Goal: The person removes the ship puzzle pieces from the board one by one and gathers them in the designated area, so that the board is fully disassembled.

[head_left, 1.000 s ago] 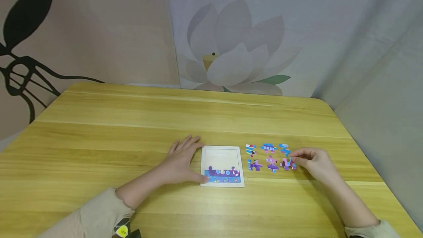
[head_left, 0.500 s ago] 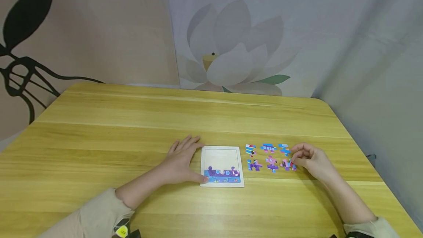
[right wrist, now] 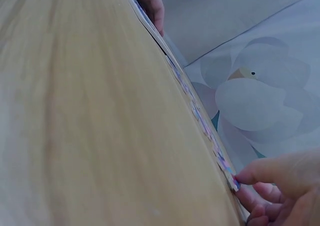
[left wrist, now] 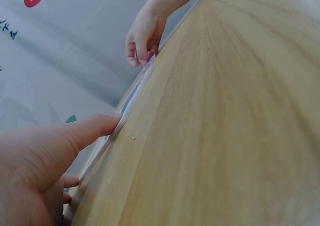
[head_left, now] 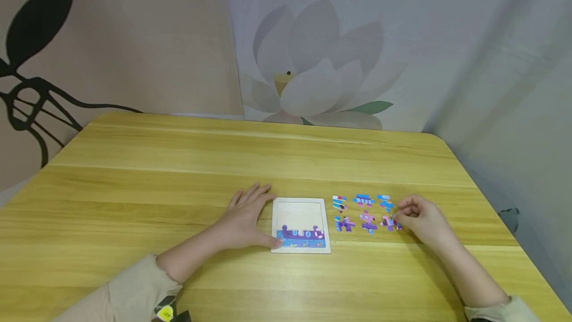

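Hands are seen from the head camera at work on a yellow wooden table [head_left: 178, 173], where a square white puzzle tray [head_left: 300, 224] lies with only its near row filled by purple and blue pieces. The left hand [head_left: 245, 217] is laid flat beside the tray, fingers straight and relaxed, thumb pressed against the near left corner, apparently so that the tray is kept from sliding. To the right of the tray six loose jigsaw pieces are set out in two rows of three, kept apart so that each can be picked singly. The right hand [head_left: 420, 218] is placed at the end of the near row, its fingers curled and its fingertips closed on the pink and purple jigsaw piece [head_left: 389, 222], which lies on the table, not yet lifted. From the left wrist camera the table is viewed edge-on: the left hand's thumb [left wrist: 92, 128] is stretched out against the thin edge of the tray [left wrist: 107, 138], nothing being grasped, and the right hand [left wrist: 144, 34] is seen beyond, bent over the far pieces. From the right wrist camera the row of pieces is shown as a thin line, and the pink and purple piece [right wrist: 231, 178] is pinched at its edge by the fingertips [right wrist: 250, 175], while the left hand [right wrist: 150, 3] is seen at the far end.
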`<state>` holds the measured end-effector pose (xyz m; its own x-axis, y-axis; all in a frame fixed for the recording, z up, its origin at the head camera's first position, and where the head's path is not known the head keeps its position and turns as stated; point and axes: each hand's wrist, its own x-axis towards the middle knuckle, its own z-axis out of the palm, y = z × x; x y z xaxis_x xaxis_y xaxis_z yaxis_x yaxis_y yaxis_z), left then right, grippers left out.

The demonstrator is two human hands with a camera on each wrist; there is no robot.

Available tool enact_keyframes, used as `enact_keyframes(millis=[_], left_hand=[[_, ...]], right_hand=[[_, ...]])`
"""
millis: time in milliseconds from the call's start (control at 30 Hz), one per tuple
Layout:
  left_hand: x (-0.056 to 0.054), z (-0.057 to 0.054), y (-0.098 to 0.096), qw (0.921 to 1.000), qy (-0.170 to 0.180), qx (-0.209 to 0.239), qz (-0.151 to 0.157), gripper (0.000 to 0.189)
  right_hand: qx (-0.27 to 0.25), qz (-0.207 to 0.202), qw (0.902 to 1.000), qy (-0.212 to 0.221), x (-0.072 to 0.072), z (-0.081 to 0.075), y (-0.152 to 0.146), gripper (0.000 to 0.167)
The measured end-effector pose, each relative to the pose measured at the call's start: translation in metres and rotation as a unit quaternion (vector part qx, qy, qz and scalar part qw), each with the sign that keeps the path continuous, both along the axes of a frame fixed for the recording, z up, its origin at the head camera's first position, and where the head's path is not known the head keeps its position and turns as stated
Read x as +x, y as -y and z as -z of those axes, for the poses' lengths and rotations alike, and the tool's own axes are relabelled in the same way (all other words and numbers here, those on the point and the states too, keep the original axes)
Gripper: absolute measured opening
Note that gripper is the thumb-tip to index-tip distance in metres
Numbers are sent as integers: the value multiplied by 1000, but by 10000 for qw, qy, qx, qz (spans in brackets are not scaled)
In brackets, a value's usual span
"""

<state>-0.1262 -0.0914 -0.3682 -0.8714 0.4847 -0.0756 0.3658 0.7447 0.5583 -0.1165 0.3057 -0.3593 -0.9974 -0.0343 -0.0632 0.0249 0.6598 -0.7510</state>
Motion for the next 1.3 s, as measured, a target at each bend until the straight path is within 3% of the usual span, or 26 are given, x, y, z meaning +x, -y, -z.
enact_keyframes(millis=[533,933,1133,1300], left_hand=[[0,2,0,10000,-9,31,16,104],[0,1,0,10000,-12,89,40,103],[0,1,1,10000,-38,70,33,104],[-1,3,1,10000,-67,44,53,104]], right_hand=[[739,93,9972,40,6,-5,6,25],[575,172,9982,14,5,-4,3,26],[622,231,9977,-161,5,-10,7,31],[653,223,9960,-570,8,-17,21,28]])
